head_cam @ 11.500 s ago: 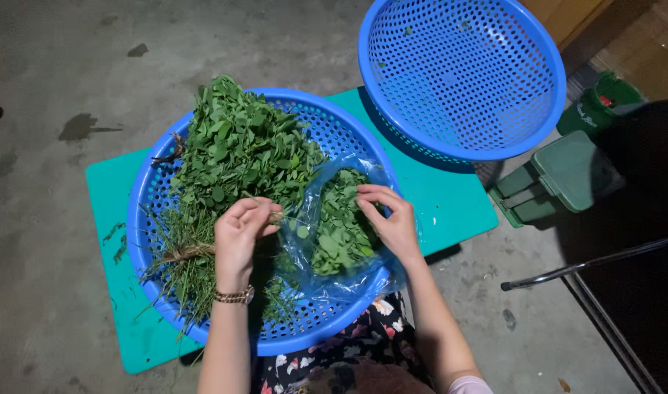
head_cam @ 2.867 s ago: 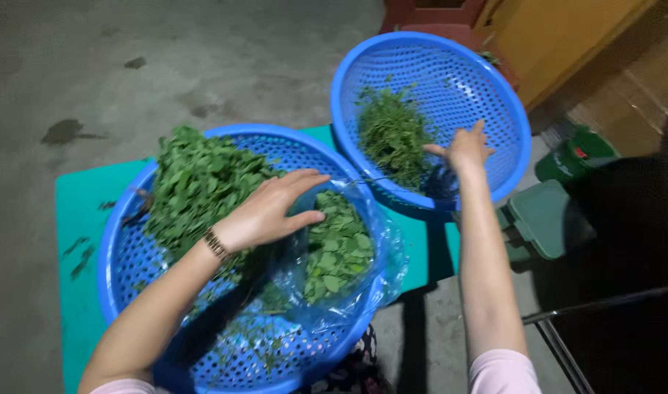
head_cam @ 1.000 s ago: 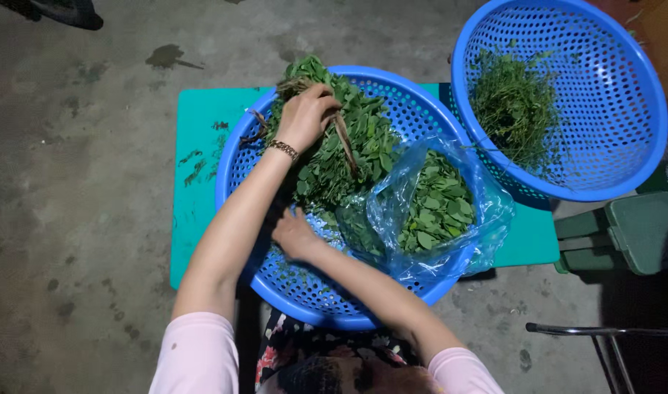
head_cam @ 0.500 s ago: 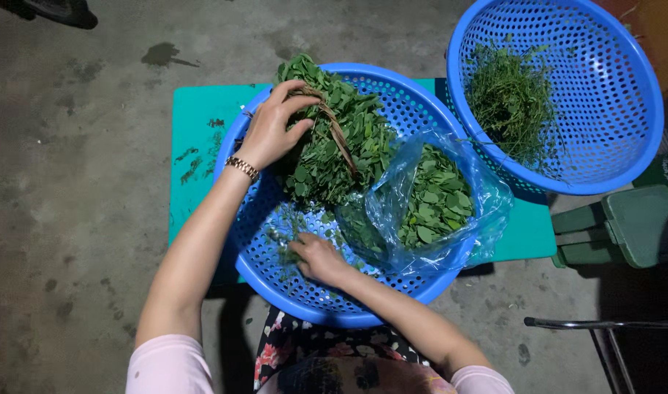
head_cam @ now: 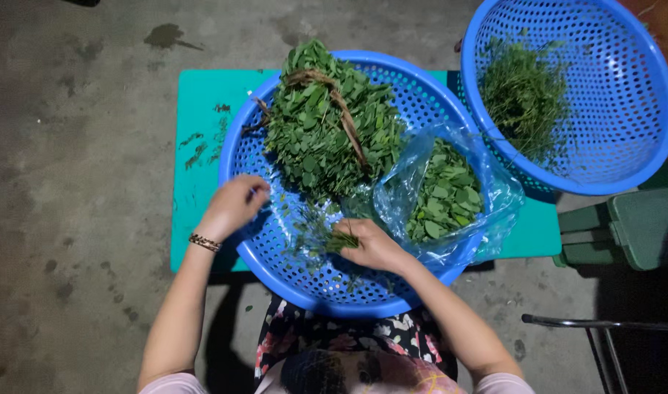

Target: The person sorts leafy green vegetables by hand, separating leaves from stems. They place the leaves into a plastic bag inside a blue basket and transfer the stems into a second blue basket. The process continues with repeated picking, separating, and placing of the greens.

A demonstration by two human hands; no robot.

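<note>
Hands (head_cam: 370, 244) pinch leafy sprigs (head_cam: 341, 239) over perforated round plastic basket (head_cam: 436, 109).

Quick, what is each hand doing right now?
Left hand: loosely curled at the round blue plastic basket's rim; whether it holds anything cannot be told.
Right hand: closed on a small green leafy sprig.

My near basket (head_cam: 275, 255) sits on the mat (head_cam: 202, 131); leaf bundle (head_cam: 327, 124) at its far edge, bag (head_cam: 451, 197) at its right rim.
</note>
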